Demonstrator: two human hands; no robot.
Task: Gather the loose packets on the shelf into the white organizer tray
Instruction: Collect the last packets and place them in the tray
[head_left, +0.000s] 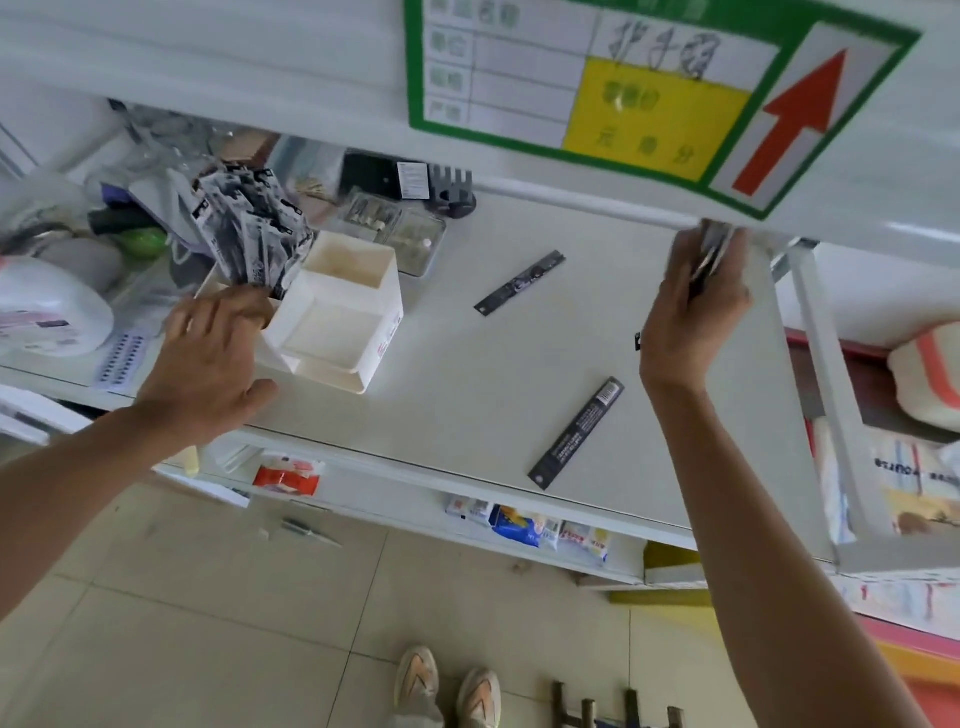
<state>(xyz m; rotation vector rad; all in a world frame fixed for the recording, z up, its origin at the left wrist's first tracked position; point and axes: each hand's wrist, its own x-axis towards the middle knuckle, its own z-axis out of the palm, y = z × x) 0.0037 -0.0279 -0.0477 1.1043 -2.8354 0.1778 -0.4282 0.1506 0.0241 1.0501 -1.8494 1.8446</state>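
The white organizer tray sits on the white shelf, left of centre. Several black-and-white packets stand bunched in its left compartment. My left hand rests against the tray's left side, fingers at the base of that bunch. Two loose long black packets lie flat on the shelf: one toward the back, one near the front edge. My right hand is raised at the shelf's right side, gripping several dark packets just under the upper shelf's edge.
A green, yellow and red price sign hangs from the upper shelf. Clear boxes, a black box and assorted clutter fill the shelf's back left. Goods sit on the lower shelf. My shoes stand on the tiled floor.
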